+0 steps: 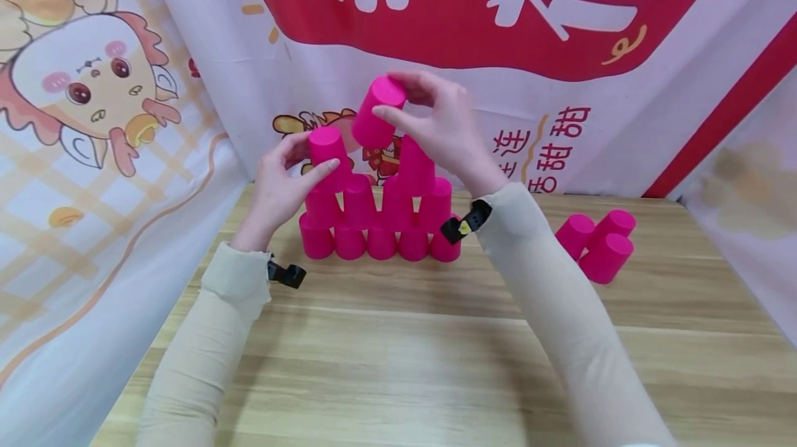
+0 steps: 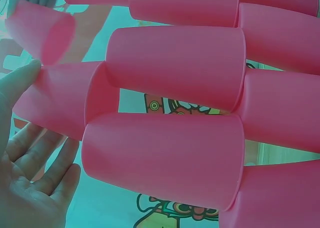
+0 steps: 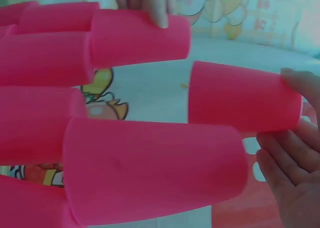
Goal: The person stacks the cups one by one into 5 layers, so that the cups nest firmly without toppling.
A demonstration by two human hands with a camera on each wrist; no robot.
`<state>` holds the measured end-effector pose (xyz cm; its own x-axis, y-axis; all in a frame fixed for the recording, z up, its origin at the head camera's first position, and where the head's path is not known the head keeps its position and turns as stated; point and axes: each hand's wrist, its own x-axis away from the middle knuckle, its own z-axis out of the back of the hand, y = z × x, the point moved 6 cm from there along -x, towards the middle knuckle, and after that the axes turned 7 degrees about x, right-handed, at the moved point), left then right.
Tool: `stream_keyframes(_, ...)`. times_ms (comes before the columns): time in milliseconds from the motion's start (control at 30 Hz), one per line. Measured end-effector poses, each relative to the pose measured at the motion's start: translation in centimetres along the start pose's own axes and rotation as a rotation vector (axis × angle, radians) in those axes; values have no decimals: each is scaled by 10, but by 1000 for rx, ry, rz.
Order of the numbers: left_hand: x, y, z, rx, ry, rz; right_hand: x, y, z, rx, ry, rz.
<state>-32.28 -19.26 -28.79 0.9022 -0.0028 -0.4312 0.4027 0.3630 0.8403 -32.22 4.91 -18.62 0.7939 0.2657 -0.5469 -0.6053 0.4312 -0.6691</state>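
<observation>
Pink cups stand upside down in a stepped wall; the bottom row and second row hold several each. At the left end of the third row, my left hand holds a cup between thumb and fingers. In the left wrist view its rim appears to touch the cups below. My right hand grips another pink cup near its closed end. That cup is tilted in the air, higher than the third row. Just below my right hand, a third-row cup stands unheld.
Three more upturned pink cups stand close together on the wooden table, to the right of my right forearm. Behind the wall of cups hangs a printed cloth, and another patterned cloth borders the left side.
</observation>
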Motion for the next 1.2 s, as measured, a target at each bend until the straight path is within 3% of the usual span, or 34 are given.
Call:
stream_keyframes(100,0,0,0,2,0,-8,-5,13,-16,91,-76,32)
stream_keyframes(333,1,-1,1,-12,5,-13,-3,15,-33,295,-146,132)
stream_keyframes(767,1,-2,0,0,14,-17,-1,21,-47,396,-204,132)
stream_keyframes(1200,1,-3,1,-11,19,-25,4,20,-47,487,-169,167)
